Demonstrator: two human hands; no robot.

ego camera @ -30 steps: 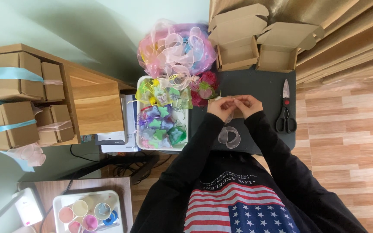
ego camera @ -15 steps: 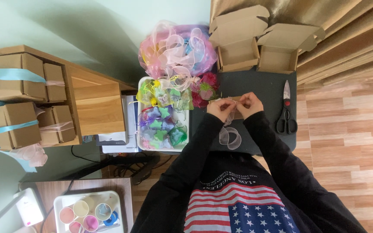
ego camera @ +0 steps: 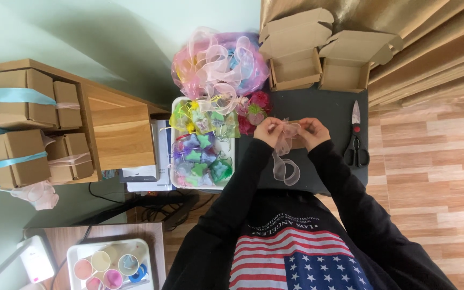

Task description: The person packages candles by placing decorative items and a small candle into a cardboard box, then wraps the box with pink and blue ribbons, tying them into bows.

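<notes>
A thin, see-through pink ribbon (ego camera: 285,140) was held up over the dark table (ego camera: 323,107), right in front of the person. Its top part was pinched between both hands, and a long loop of it hung down and curled on the table below them.

The left hand (ego camera: 268,130) was closed on the left end of the ribbon. The right hand (ego camera: 311,130) was closed on the right end. The two hands were close together, with only a bit of ribbon showing between them.

Black scissors (ego camera: 356,139) lay on the table to the right of the hands, well apart from them. Two open cardboard boxes (ego camera: 318,59) sat at the far edge of the table.

To the left of the hands was a white tray (ego camera: 176,140) full of small colourful bags with star shapes inside. Two pink fluffy balls (ego camera: 254,110) lay just beside the tray, near the left hand. A big pile of pink and blue ribbon (ego camera: 218,62) lay behind the tray.

Far to the left, a wooden shelf (ego camera: 119,126) held brown boxes tied with blue ribbon (ego camera: 14,115). At the bottom left, little cups of colour (ego camera: 108,266) stood in a tray.
</notes>
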